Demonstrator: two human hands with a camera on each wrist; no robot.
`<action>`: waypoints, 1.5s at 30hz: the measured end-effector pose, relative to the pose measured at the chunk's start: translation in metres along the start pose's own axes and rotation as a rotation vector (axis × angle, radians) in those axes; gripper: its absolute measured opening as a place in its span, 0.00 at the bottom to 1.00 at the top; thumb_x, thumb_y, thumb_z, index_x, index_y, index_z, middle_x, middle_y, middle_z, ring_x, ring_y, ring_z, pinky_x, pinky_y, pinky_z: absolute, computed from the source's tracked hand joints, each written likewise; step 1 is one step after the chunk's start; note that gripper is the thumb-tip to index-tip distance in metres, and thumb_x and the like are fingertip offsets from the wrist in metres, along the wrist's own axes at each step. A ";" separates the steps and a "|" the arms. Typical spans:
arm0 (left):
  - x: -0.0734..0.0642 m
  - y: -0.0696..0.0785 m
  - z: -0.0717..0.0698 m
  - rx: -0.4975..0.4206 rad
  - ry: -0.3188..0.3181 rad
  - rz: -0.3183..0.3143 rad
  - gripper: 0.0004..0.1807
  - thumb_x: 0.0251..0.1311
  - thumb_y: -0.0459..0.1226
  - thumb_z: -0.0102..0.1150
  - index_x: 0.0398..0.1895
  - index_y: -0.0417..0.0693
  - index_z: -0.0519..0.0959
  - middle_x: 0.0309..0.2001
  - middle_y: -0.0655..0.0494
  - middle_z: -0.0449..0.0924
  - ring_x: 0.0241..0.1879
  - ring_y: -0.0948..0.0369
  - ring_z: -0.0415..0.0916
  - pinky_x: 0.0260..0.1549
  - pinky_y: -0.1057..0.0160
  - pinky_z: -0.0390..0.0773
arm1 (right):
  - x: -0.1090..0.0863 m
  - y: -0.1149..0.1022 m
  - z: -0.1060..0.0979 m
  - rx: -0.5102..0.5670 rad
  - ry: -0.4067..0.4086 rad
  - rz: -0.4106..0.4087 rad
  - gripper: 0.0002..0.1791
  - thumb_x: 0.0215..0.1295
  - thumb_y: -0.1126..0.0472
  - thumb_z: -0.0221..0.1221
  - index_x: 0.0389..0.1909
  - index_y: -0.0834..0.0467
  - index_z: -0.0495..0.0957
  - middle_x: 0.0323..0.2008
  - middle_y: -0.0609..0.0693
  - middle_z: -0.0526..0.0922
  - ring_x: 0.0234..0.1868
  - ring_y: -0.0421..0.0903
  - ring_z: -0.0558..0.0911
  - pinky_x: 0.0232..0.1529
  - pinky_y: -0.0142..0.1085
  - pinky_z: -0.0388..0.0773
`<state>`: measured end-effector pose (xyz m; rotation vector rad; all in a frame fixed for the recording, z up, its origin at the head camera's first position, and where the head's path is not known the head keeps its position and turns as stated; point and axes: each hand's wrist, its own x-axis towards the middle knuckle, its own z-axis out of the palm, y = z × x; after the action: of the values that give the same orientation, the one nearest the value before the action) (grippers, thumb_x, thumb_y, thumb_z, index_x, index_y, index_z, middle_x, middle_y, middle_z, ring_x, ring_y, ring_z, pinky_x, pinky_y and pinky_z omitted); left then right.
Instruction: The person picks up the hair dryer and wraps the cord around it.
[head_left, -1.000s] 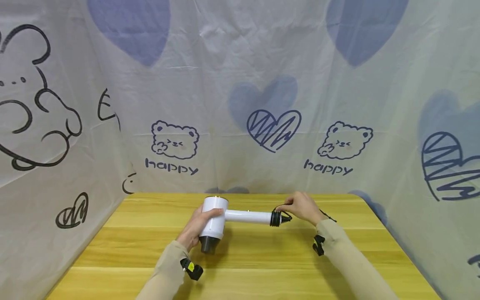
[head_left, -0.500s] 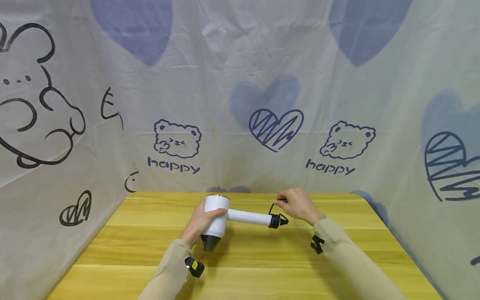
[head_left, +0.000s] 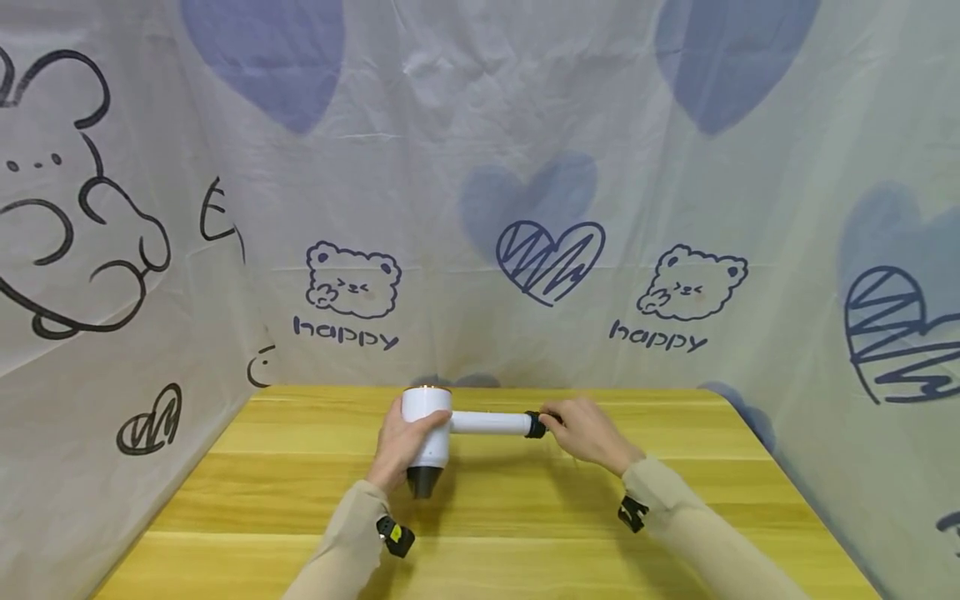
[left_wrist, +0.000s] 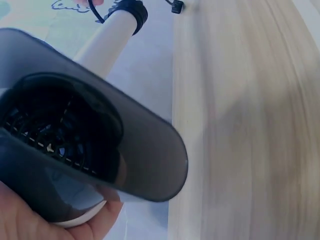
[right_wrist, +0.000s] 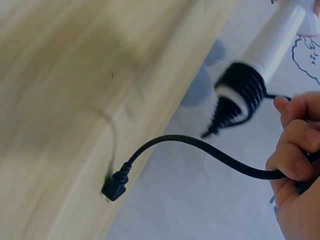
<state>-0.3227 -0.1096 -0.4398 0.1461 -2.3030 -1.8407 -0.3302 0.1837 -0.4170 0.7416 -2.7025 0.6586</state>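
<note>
A white hair dryer (head_left: 427, 433) with a dark nozzle (head_left: 424, 481) is held above the table, its handle (head_left: 491, 423) pointing right. My left hand (head_left: 400, 442) grips it round the body, thumb across the front. Black cord (right_wrist: 243, 85) is wound in several turns round the handle's end. My right hand (head_left: 592, 433) holds the loose part of the cord in curled fingers beside that end. In the right wrist view the plug (right_wrist: 115, 187) dangles from this hand on a short length of cord. The left wrist view looks into the nozzle's grille (left_wrist: 55, 145).
A yellow wood-grain table (head_left: 525, 533) lies under both hands. White cloth (head_left: 450, 100) printed with hearts and bears hangs behind it and at both sides. A black camera is strapped to each wrist.
My right hand has moved round the handle's end, from above it to close beside it, with the cord. The left hand keeps its grip, and the hair dryer has shifted only slightly.
</note>
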 end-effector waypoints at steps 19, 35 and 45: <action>0.011 0.001 -0.009 -0.228 0.072 -0.080 0.38 0.50 0.46 0.71 0.62 0.43 0.66 0.50 0.42 0.73 0.36 0.54 0.76 0.32 0.60 0.81 | -0.018 0.012 0.014 0.122 0.040 0.064 0.13 0.79 0.56 0.44 0.37 0.52 0.75 0.20 0.42 0.68 0.20 0.37 0.63 0.30 0.34 0.70; 0.007 -0.005 -0.001 -0.302 0.073 -0.130 0.40 0.52 0.48 0.71 0.65 0.45 0.65 0.50 0.43 0.72 0.36 0.55 0.77 0.32 0.60 0.82 | -0.030 0.001 0.031 0.008 -0.107 -0.035 0.12 0.80 0.53 0.40 0.37 0.50 0.70 0.20 0.41 0.69 0.18 0.35 0.63 0.23 0.30 0.67; 0.008 -0.004 -0.004 -0.401 -0.001 -0.211 0.41 0.51 0.49 0.71 0.65 0.45 0.64 0.45 0.45 0.75 0.34 0.56 0.79 0.33 0.57 0.83 | -0.034 0.015 0.032 0.050 -0.180 -0.013 0.14 0.79 0.57 0.43 0.49 0.51 0.78 0.28 0.48 0.80 0.20 0.35 0.64 0.31 0.33 0.70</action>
<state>-0.3297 -0.1156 -0.4419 0.3380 -1.9286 -2.3615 -0.3141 0.1938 -0.4622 0.8697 -2.8489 0.6896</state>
